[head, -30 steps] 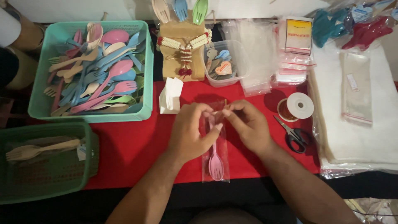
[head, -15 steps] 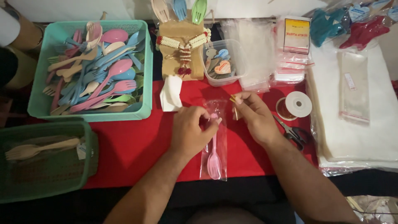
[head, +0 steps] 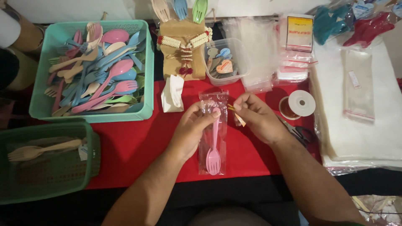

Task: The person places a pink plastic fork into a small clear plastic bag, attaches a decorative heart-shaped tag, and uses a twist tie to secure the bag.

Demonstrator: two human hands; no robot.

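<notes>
1. A clear bag point(head: 213, 134) with a pink fork point(head: 214, 146) inside lies on the red tablecloth point(head: 138, 146), centre.
2. The left hand point(head: 192, 129) pinches the bag's top edge.
3. The right hand point(head: 257, 117), at 2 o'clock, pinches a small orange strip point(head: 239, 120).
4. A teal basket point(head: 144, 71) of cutlery sits at 10 o'clock.

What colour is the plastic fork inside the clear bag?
Pink; the plastic fork shows best in the head view.

Bagged fork point(head: 213, 138) lies between both hands, basket point(head: 146, 71) behind-left.
</notes>
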